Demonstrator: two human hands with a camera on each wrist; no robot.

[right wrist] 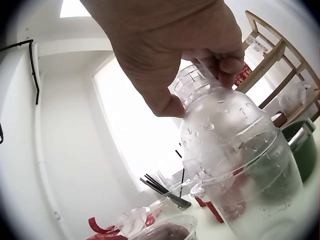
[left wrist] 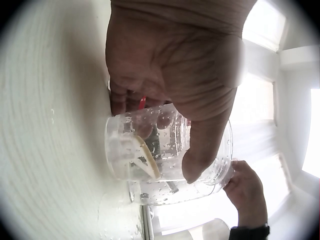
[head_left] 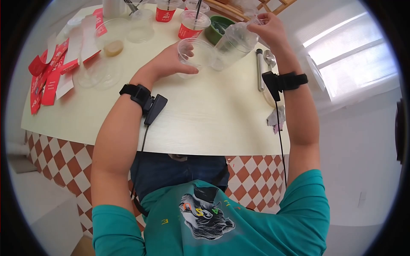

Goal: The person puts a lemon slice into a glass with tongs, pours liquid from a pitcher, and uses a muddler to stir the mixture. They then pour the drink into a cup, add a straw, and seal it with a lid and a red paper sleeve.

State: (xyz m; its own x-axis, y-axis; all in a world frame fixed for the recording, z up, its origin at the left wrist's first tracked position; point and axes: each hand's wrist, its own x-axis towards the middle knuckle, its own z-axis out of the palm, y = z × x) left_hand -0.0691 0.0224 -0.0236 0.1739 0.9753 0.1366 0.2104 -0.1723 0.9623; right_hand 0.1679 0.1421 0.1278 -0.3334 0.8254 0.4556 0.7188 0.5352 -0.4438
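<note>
My left hand (head_left: pixel 171 62) grips a clear plastic cup (head_left: pixel 194 46) on the table, thumb on the near side and fingers behind. Droplets cling to its wall in the left wrist view, where a pale curved piece with a yellowish edge (left wrist: pixel 149 159) shows through it. Right beside the cup stands a clear plastic shaker (head_left: pixel 237 40), domed and narrow-necked. My right hand (head_left: pixel 271 30) pinches its neck from above. In the right wrist view, droplets dot the shaker's dome (right wrist: pixel 220 117), and the thumb and fingers lie around the neck.
Behind the shaker sits a green bowl (head_left: pixel 212 35). A muddler (head_left: pixel 260 70) and a metal spoon (head_left: pixel 269 57) lie to the right, with a crumpled wrapper (head_left: pixel 277 116) nearer. Red-and-white cups (head_left: pixel 188 32) stand at the back. Red-and-white cardboard pieces (head_left: pixel 51 83) and clear plastic containers (head_left: pixel 140 30) occupy the left.
</note>
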